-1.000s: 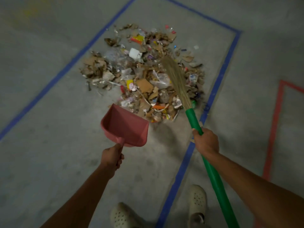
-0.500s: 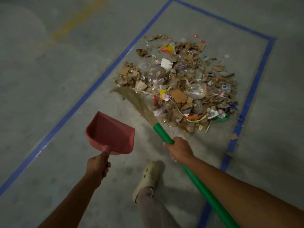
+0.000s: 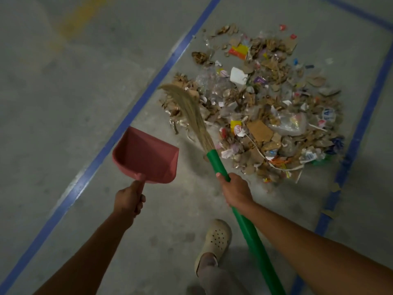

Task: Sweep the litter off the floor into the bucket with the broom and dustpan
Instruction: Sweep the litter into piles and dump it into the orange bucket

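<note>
1 right hand (image 3: 236, 191) grips broom (image 3: 217, 161), litter (image 3: 265, 107) ahead.

It's dim in here: a flat, greyish light on the concrete floor (image 3: 63, 128), brightest mid-room and falling off dark toward the corners. The blue tape line (image 3: 119, 135) catches a pale sheen in two spots, so the lamp is probably overhead. Soft shadows pool beside the litter (image 3: 265, 116) and the shoe (image 3: 217, 239). The broom (image 3: 212, 155) has smeared bristles, and fine detail is soft and grainy.
</note>
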